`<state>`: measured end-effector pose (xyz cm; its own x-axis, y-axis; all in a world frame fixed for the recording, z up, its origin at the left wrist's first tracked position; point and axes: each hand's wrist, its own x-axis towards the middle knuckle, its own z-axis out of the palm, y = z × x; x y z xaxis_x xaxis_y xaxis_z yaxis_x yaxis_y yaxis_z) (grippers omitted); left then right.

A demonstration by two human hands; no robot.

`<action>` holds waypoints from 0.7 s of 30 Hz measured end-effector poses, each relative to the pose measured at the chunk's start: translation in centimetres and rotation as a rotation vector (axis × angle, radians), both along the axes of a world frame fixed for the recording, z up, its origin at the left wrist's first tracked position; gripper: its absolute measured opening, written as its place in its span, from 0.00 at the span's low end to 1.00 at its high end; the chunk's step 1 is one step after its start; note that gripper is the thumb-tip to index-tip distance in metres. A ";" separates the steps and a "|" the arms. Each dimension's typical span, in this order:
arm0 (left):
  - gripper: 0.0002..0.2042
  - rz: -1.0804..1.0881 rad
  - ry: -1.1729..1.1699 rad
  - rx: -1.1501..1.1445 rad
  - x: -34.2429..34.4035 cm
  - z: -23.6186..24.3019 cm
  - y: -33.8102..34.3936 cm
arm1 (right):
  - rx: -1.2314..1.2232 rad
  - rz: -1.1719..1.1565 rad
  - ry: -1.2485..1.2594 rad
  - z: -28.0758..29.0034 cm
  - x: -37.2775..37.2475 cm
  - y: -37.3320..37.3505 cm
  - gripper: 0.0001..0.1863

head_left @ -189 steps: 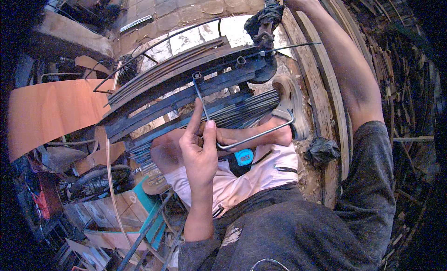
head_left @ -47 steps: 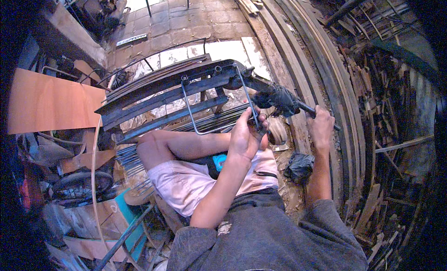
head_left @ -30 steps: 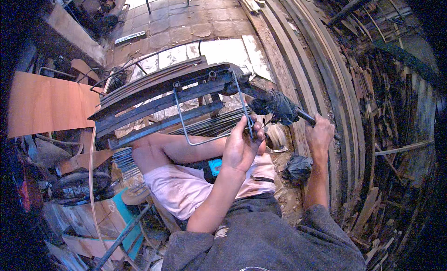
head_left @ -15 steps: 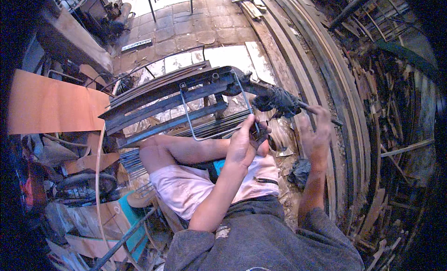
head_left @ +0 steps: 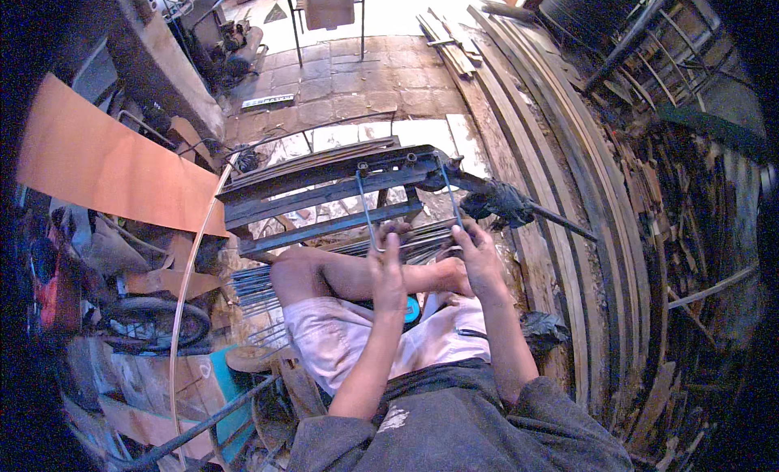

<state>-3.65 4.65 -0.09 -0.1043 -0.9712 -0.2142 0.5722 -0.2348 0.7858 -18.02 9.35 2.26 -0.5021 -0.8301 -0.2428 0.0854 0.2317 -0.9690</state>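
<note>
A thin metal rod bent into a U (head_left: pixel 367 206) hangs between my two hands, its two arms reaching up to the dark metal bench (head_left: pixel 316 188). My left hand (head_left: pixel 389 269) is closed at the rod's lower left corner. At the lower right corner, my right hand (head_left: pixel 479 257) pinches the other arm of the rod. Beyond the right hand a long steel bar (head_left: pixel 560 223) juts out from the bench's right end, with black plastic wrapping (head_left: pixel 499 202) bunched round it. The rod's bottom stretch is partly hidden by my fingers.
Behind my crossed legs lies a bundle of thin rods (head_left: pixel 260 285). Long timber boards (head_left: pixel 560 155) run along the right. An orange-brown sheet (head_left: pixel 114 163) and a small spoked wheel (head_left: pixel 154 324) stand on the left. A blue round object (head_left: pixel 412 310) rests by my lap.
My right hand has left the space near the bar and come in to grip the rod's right side. My left hand has moved to its left corner. The view has shifted.
</note>
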 end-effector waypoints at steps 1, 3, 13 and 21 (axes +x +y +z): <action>0.14 0.046 -0.002 -0.018 0.9 -0.1 -0.6 | -0.003 -0.046 -0.042 0.4 0.4 -0.2 0.15; 0.13 0.060 -0.081 -0.055 2.4 1.4 -1.4 | -0.062 -0.130 -0.188 3.5 1.9 -1.0 0.11; 0.11 0.035 0.123 -0.153 2.6 15.2 -4.1 | -0.301 -0.104 -0.223 14.6 3.8 -5.9 0.12; 0.17 -0.099 0.366 -0.074 9.9 12.3 -6.5 | -0.360 0.560 0.030 15.4 1.1 -3.8 0.12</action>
<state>6.23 -1.80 12.26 -0.2547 -0.9641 -0.0754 0.7954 -0.2532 0.5507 -16.90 5.51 17.62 0.0268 -0.9940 0.1056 0.0179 -0.1052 -0.9943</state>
